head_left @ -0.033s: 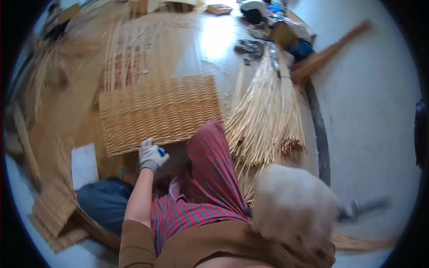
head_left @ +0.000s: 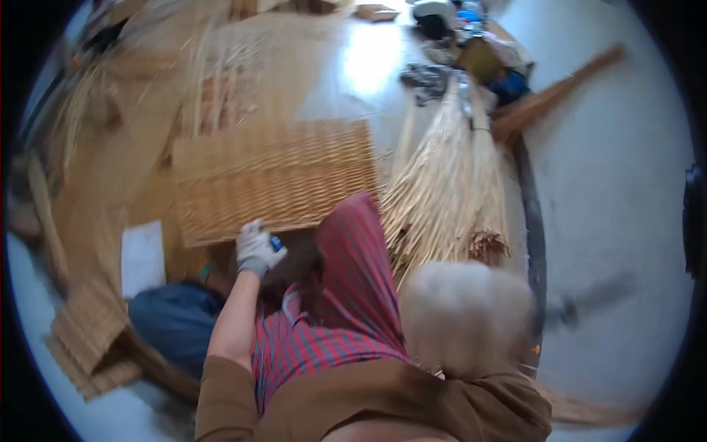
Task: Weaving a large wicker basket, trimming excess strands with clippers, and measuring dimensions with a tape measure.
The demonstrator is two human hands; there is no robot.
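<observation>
My left hand [head_left: 256, 247], in a white glove with a small blue object at it, grips the lower edge of a rectangular woven wicker panel [head_left: 272, 173]. The panel lies beside a raised knee in red checked cloth [head_left: 353, 258]. My right hand [head_left: 468, 313] is a large, pale, blurred gloved shape close to the camera, its fingers indistinct. A dark, smeared tool-like thing [head_left: 585, 298] shows just beyond it. Loose bundles of pale strips [head_left: 434, 191] lie to the right of the panel.
At left are a white sheet [head_left: 142, 258], dark blue cloth [head_left: 166, 324] and stacked woven pieces [head_left: 85, 331]. A brown bundle [head_left: 560, 92] crosses a dark strip along the pale floor [head_left: 604, 206] at right. Assorted bags and containers [head_left: 471, 37] sit at the back.
My right hand has moved up and left with the blurred dark thing beside it. The view has shifted slightly; my left hand stays on the panel's edge.
</observation>
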